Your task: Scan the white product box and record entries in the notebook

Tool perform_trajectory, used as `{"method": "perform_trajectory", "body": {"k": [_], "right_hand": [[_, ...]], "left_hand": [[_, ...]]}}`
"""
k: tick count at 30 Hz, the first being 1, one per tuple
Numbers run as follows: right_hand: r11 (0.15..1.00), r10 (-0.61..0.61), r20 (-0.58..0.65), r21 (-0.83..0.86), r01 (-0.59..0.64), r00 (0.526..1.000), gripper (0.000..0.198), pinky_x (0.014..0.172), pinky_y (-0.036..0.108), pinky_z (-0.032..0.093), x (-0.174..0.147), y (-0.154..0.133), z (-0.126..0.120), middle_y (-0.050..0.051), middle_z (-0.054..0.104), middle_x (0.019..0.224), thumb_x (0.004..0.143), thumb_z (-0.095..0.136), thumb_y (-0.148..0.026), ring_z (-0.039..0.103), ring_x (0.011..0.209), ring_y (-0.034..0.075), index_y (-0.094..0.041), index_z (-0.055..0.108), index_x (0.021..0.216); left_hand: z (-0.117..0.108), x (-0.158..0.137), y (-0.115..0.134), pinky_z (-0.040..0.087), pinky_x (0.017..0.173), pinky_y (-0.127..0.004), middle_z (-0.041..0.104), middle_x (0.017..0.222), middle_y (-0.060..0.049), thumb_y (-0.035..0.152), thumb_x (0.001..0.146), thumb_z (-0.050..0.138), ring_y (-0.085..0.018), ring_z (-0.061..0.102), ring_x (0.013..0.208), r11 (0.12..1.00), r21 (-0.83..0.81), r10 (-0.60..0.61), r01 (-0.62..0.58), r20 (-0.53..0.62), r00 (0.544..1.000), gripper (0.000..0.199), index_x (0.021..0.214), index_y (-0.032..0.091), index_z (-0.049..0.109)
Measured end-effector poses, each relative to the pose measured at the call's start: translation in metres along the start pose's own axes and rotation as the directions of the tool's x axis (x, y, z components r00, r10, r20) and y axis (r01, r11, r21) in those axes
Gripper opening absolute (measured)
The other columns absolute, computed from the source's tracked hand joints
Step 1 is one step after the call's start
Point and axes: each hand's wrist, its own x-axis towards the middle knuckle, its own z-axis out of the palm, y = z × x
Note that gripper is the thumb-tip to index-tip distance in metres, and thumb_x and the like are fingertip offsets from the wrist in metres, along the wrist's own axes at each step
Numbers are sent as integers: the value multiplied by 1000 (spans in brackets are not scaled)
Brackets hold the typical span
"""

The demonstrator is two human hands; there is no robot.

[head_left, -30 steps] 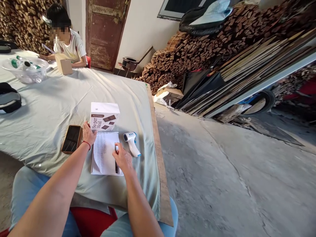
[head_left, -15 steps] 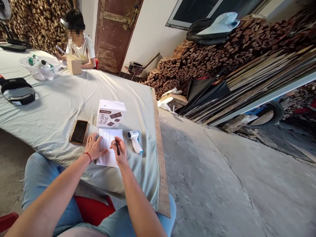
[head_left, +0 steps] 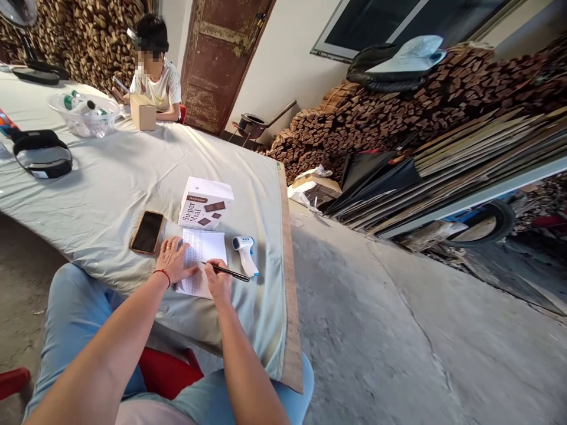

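Note:
A sheet of white paper, or a pad, with small print or writing on its left part lies on the cloth-covered table. My left hand rests flat on its left edge, fingers spread, a ring and a red wrist cord showing. In my right hand is a black pen, its tip pointing left over the paper; whether it touches cannot be made out. Just behind the paper stands a white box marked "Super Meal". A phone with a dark screen lies left of my left hand. Right of the paper is a white-and-blue infrared thermometer.
Across the table sits a person beside a small cardboard box. A clear plastic basin holds bottles. A black-and-grey headset-like item lies at the left. The table's bare wooden edge runs along the right.
The pen has swung from nearly upright to lying aslant, its tip now to the left and its back end to the right. My left hand stays on the paper. The view has shifted slightly.

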Motion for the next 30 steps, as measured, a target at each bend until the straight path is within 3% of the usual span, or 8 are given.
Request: {"method": "perform_trajectory", "body": {"k": [16,30], "right_hand": [[984,-80,72,-151,90,994,26,65,31,49,-1,5,0,3,66,67,78,50,-46,58,62,20,-23,60,73],[984,-97,5,-147,96,995,27,63,31,47,-2,11,1,3,67,66,79,50,-47,60,63,20,-23,60,73]], "left_hand": [[1,-1,0,16,126,-53,43,148,-16,54,78,71,-34,32,147,1000,-16,7,-7,-14,1000,64,131,22,55],[5,0,-2,17,126,-53,43,148,-15,51,76,73,-34,32,147,1000,-20,5,-5,-18,1000,63,130,24,56]]}}
